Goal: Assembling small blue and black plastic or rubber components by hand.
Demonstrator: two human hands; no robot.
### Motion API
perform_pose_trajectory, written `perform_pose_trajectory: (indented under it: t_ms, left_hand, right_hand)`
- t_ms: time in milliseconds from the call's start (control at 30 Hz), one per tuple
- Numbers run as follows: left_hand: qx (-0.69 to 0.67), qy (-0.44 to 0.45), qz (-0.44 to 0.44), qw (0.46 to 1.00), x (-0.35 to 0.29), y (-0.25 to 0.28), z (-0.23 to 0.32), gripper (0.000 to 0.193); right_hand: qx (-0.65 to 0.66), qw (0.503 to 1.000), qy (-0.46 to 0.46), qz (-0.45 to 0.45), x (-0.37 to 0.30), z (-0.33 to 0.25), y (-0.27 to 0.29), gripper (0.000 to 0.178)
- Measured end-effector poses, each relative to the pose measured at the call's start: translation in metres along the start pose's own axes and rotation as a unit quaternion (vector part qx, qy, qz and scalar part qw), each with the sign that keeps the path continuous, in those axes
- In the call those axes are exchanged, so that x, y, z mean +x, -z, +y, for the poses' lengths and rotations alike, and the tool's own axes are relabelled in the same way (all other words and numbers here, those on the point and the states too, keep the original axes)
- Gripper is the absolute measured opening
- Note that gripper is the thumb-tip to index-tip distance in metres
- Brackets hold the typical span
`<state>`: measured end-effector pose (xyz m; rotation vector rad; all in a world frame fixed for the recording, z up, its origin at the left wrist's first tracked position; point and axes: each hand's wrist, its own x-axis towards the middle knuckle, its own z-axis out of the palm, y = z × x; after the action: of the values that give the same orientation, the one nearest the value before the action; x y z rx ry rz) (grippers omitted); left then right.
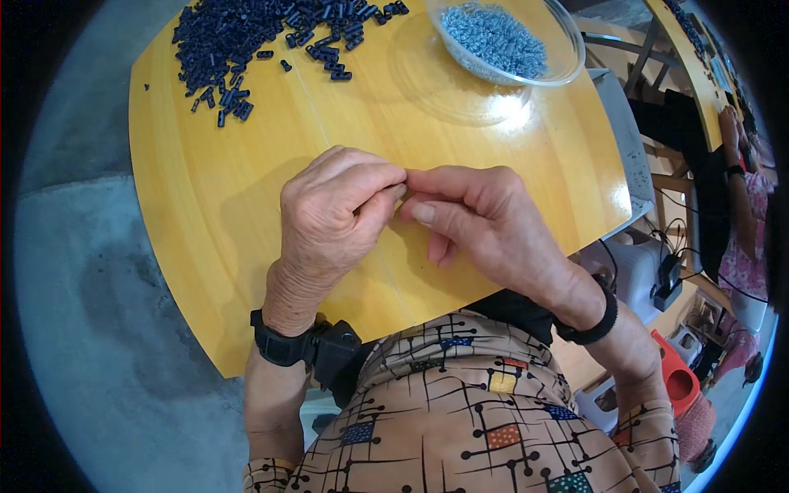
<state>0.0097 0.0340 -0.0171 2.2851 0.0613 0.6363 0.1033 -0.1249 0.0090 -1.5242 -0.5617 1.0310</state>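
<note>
Over the near half of the yellow wooden table [246,164], my two hands meet fingertip to fingertip. My left hand [337,201] is closed, thumb and forefinger pinched together. My right hand [485,218] also pinches, its forefinger tip touching the left fingertips. Whatever lies between the fingers is hidden or too small to make out. Beyond my left hand spreads a heap of small black plastic parts [230,41], some lying loose at its near edge. A clear round bowl [567,49] at the far right holds many small silvery metal pieces [497,43].
A grey box-like surface [618,135] adjoins the table's right edge. Further right another person's arm [744,193] rests at a second wooden table [694,66]. Cables, a black adapter [670,275] and a red plastic stool [678,374] are low on the right.
</note>
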Motion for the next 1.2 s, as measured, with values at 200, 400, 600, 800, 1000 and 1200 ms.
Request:
perform_pose_trajectory:
  t_ms: [200,400,600,800,1000,1200]
  left_hand:
    - [0.027,-0.024,0.001,0.999,0.003,-0.001,0.008,0.023]
    - [0.043,-0.040,0.007,0.998,0.001,-0.003,0.010,0.031]
    - [0.046,-0.031,0.022,0.998,0.000,-0.006,0.016,0.055]
    - [0.045,-0.036,0.019,0.998,0.001,-0.006,0.014,0.066]
    - [0.035,-0.013,0.018,0.999,-0.002,-0.006,0.012,0.066]
    - [0.010,0.006,0.031,0.999,-0.003,-0.008,0.011,0.065]
  right_hand:
    - [-0.003,1.000,-0.009,0.011,0.003,0.001,-0.001,0.017]
    - [-0.005,0.999,-0.038,0.027,0.008,0.002,-0.001,0.020]
    - [-0.012,0.999,-0.038,0.036,0.013,0.000,-0.003,0.023]
    - [-0.026,0.996,-0.078,0.027,0.017,-0.007,-0.001,0.022]
    - [-0.013,0.994,-0.105,0.020,0.020,-0.007,-0.001,0.019]
    - [-0.004,0.994,-0.105,0.022,0.022,-0.005,0.000,0.020]
